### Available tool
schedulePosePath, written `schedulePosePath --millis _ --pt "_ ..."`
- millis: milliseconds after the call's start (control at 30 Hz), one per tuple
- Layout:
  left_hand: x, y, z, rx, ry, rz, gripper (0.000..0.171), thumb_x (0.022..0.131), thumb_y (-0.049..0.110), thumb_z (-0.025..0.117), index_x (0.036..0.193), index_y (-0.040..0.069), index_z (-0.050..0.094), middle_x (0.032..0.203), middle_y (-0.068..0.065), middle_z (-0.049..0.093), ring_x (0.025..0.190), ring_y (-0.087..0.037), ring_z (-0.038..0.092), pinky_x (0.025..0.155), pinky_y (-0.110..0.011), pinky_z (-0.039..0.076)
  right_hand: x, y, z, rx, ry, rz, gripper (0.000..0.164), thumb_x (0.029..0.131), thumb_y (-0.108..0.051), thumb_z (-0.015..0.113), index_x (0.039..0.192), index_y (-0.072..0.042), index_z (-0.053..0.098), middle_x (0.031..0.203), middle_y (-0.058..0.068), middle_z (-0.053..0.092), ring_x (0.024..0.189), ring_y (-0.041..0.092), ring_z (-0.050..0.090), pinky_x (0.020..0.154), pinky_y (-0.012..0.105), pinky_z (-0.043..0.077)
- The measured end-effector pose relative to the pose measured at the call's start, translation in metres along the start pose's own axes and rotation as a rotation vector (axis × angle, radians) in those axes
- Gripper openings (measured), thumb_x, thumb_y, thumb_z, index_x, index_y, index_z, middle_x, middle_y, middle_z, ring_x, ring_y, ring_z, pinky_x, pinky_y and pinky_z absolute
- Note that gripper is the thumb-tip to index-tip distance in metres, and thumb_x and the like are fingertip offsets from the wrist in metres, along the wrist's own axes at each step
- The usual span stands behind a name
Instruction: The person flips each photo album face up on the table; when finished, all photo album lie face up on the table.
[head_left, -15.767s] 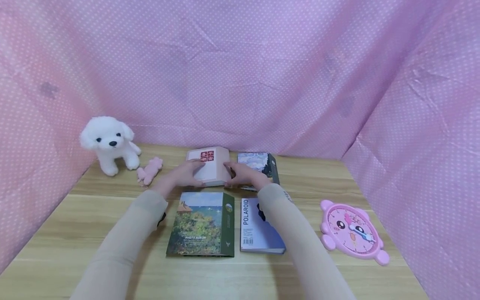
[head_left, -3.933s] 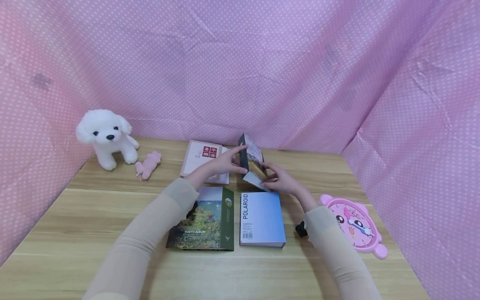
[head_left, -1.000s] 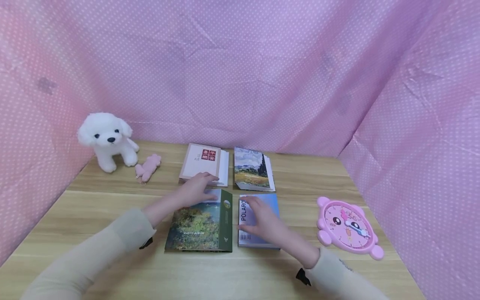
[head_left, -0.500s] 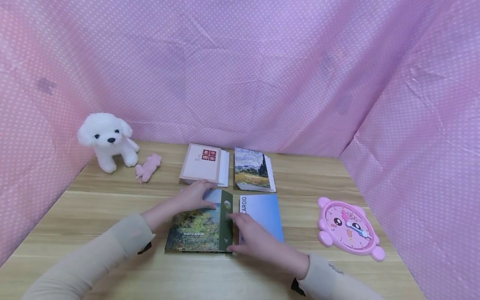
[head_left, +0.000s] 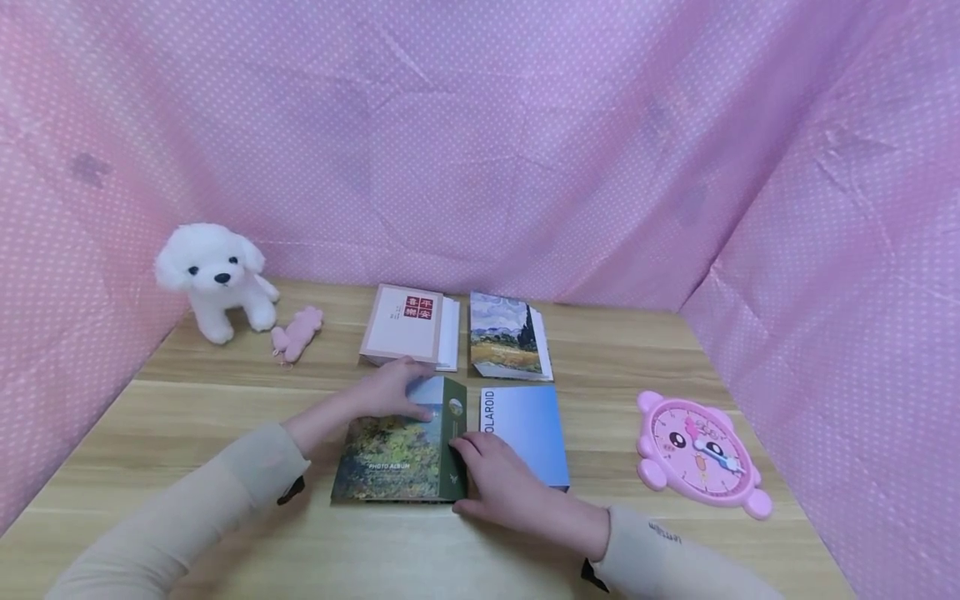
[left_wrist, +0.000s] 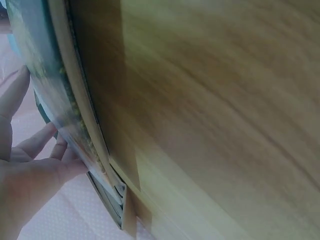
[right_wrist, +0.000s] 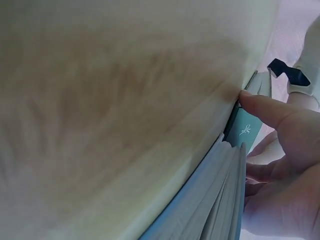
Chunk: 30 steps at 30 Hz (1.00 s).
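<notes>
A photo album (head_left: 397, 454) with a painted garden cover and a dark green strip along its right side lies at the front left of the group. My left hand (head_left: 386, 389) holds its far edge, thumb on the cover. At the green strip, my right hand (head_left: 498, 483) grips the right side, its thumb low by the near corner. The left wrist view shows curled fingers (left_wrist: 67, 162) against the album's edge. In the right wrist view, the right thumb (right_wrist: 265, 107) touches the green strip's end. A blue Polaroid album (head_left: 528, 429) lies beside the right hand, partly covered by it.
Behind lie a beige album (head_left: 401, 329) with red characters and a landscape-painting album (head_left: 502, 337), pages showing at their right. A white plush dog (head_left: 217, 279) and small pink toy (head_left: 298, 335) stand left. A pink clock (head_left: 701, 450) lies right. Pink dotted cloth (head_left: 480, 150) encloses the table.
The beige and landscape albums, earlier with spines at right, now show pages there. Both hands have let go of the landscape album and come nearer, onto the garden photo album.
</notes>
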<state>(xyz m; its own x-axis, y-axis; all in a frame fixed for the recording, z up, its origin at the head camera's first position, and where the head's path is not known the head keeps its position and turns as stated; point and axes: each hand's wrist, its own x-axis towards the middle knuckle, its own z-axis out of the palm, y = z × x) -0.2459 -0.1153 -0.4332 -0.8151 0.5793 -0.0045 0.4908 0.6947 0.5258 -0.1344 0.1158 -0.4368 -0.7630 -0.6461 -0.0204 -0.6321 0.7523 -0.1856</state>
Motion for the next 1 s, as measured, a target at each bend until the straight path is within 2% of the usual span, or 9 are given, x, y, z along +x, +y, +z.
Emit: schedulePosePath --millis 233,333,400,500,733,1000 --pt "-0.001 -0.002 -0.005 -0.017 -0.017 0.003 0.078 0.069 0.043 0.082 0.131 0.003 0.055 0.123 -0.015 0.057 0.103 -0.023 0.055 0.085 -0.037 0.048 0.003 -0.002 -0.004 0.002 -0.002 0.003 0.078 0.074 -0.047 0.076 0.135 -0.009 0.047 0.13 0.007 0.053 0.118 0.021 0.051 0.102 0.037 0.044" --pt "-0.001 -0.001 -0.007 -0.033 -0.022 -0.01 0.078 0.069 0.044 0.082 0.131 0.005 0.055 0.123 -0.013 0.058 0.103 -0.022 0.055 0.086 -0.037 0.049 0.005 -0.002 -0.007 0.027 0.002 0.007 0.078 0.071 -0.045 0.078 0.134 -0.01 0.048 0.128 0.006 0.055 0.113 0.02 0.054 0.099 0.037 0.046" --pt "0.0 0.0 -0.008 -0.06 -0.031 -0.041 0.078 0.068 0.044 0.083 0.131 0.007 0.055 0.122 -0.009 0.058 0.103 -0.02 0.055 0.088 -0.037 0.048 0.005 -0.002 -0.008 0.051 0.0 0.011 0.078 0.071 -0.044 0.079 0.134 -0.011 0.049 0.127 0.005 0.055 0.11 0.019 0.055 0.096 0.035 0.048" --pt "0.0 0.001 -0.01 -0.082 -0.032 -0.04 0.078 0.068 0.044 0.082 0.131 0.007 0.056 0.122 -0.008 0.059 0.105 -0.02 0.055 0.089 -0.039 0.048 0.004 0.0 -0.009 0.083 -0.007 0.018 0.078 0.071 -0.042 0.079 0.135 -0.012 0.048 0.126 0.004 0.055 0.106 0.016 0.056 0.093 0.032 0.05" --pt "0.001 -0.001 -0.011 -0.089 -0.002 0.007 0.075 0.068 0.043 0.082 0.128 0.005 0.058 0.122 -0.01 0.062 0.108 -0.024 0.056 0.091 -0.04 0.049 0.003 0.004 -0.013 0.142 -0.021 0.033 0.077 0.072 -0.041 0.078 0.136 -0.014 0.046 0.131 0.005 0.049 0.103 0.013 0.056 0.084 0.026 0.053" --pt "0.001 -0.004 -0.011 -0.113 0.048 0.0 0.072 0.068 0.044 0.082 0.125 0.008 0.059 0.114 -0.007 0.063 0.105 -0.024 0.058 0.089 -0.039 0.05 -0.003 0.005 -0.021 0.177 0.032 -0.022 0.074 0.074 -0.036 0.078 0.136 -0.012 0.046 0.138 0.005 0.042 0.106 0.013 0.055 0.081 0.021 0.053"
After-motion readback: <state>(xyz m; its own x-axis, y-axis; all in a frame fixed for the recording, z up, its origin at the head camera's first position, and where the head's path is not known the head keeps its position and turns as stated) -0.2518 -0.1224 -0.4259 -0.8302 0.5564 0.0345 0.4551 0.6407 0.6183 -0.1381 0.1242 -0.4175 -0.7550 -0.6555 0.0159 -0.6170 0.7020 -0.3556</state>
